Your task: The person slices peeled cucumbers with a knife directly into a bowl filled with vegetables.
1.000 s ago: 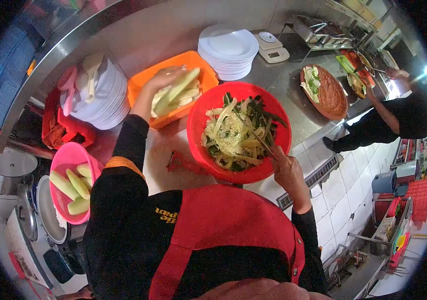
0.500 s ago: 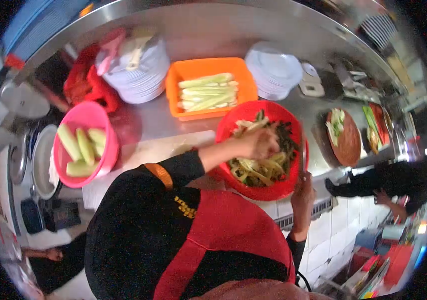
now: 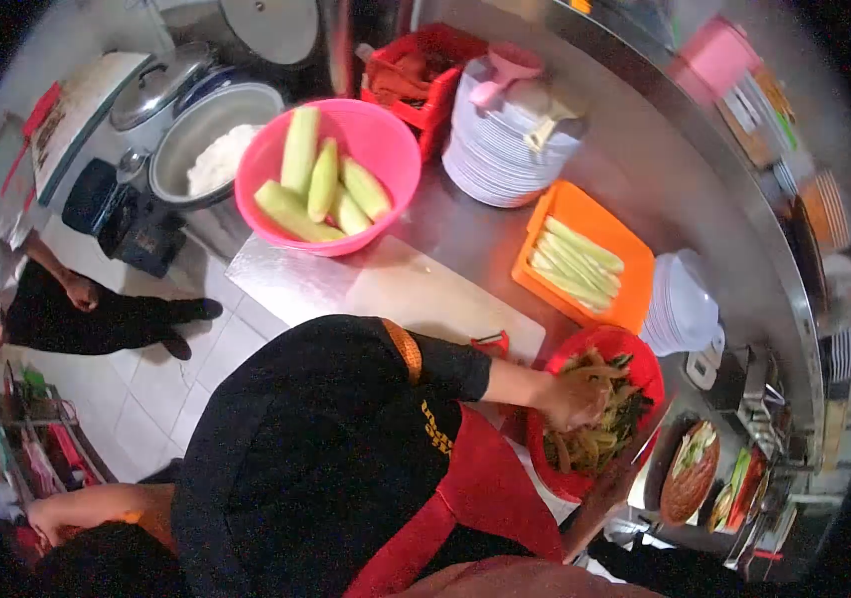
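Observation:
A red bowl (image 3: 652, 369) holds pale strips of vegetable peelings (image 3: 595, 453) and dark green trimmings. My left hand (image 3: 575, 401) reaches into it, fingers curled around some peelings. At the bowl's near right side, my right hand (image 3: 620, 495) is closed on the handle of a knife (image 3: 651, 435), its blade beside the rim. A red-handled peeler (image 3: 490, 342) appears to lie on the white cutting board (image 3: 425, 289) left of the bowl. Peeled pale green squash (image 3: 324, 181) sit in a pink bowl (image 3: 401, 149). An orange bin (image 3: 635, 244) has several pale green sticks in it.
Two stacks of plates (image 3: 515, 140) flank the orange bin along the steel counter. A red crate (image 3: 435, 50) stands behind. At left is a pot (image 3: 271, 100) with something white. Another person (image 3: 67, 309) stands left; a brown board (image 3: 690, 483) with greens lies right.
My view has swung left and tilted, so the bowls appear farther right and the left floor shows more. My left hand stays in the red bowl; my right hand still holds the knife.

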The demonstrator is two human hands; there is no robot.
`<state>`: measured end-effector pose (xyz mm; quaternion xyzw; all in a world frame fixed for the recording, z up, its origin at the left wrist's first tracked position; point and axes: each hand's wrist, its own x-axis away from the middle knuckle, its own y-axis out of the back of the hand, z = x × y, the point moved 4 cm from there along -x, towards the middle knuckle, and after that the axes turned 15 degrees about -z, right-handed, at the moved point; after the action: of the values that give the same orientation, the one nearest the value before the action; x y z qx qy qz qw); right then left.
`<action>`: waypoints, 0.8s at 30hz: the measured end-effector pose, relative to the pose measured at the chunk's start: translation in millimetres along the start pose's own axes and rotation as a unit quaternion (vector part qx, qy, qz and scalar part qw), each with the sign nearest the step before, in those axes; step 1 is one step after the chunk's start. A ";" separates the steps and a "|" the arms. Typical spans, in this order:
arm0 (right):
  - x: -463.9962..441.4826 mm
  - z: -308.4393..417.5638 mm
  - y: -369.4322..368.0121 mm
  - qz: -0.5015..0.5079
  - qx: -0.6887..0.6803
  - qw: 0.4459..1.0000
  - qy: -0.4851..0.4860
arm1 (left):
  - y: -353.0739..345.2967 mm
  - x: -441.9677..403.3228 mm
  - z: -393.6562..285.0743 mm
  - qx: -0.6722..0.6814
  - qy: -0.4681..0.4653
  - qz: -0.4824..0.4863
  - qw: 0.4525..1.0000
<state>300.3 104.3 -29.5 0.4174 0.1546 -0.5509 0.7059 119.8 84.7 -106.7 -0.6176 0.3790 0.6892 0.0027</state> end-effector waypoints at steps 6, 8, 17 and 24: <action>-0.5 -21.6 -0.1 0.027 0.220 0.968 0.117 | 217.7 -8.4 57.8 0.089 0.245 -0.070 0.963; -4.0 -1.4 -13.1 0.007 0.177 0.976 0.124 | 276.4 16.2 84.5 -0.011 0.293 -0.068 0.954; -17.3 39.6 -58.2 0.072 0.166 0.974 -0.137 | 504.8 173.2 123.7 -0.485 0.606 0.000 0.631; -25.4 64.6 -74.0 0.116 0.120 0.974 -0.154 | 540.5 240.1 131.8 -0.438 0.646 0.165 0.603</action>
<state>208.8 68.3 -4.3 0.4245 -0.0724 -0.5370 0.7254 -304.0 -342.8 -37.6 -0.7562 0.0302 0.1825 -0.6277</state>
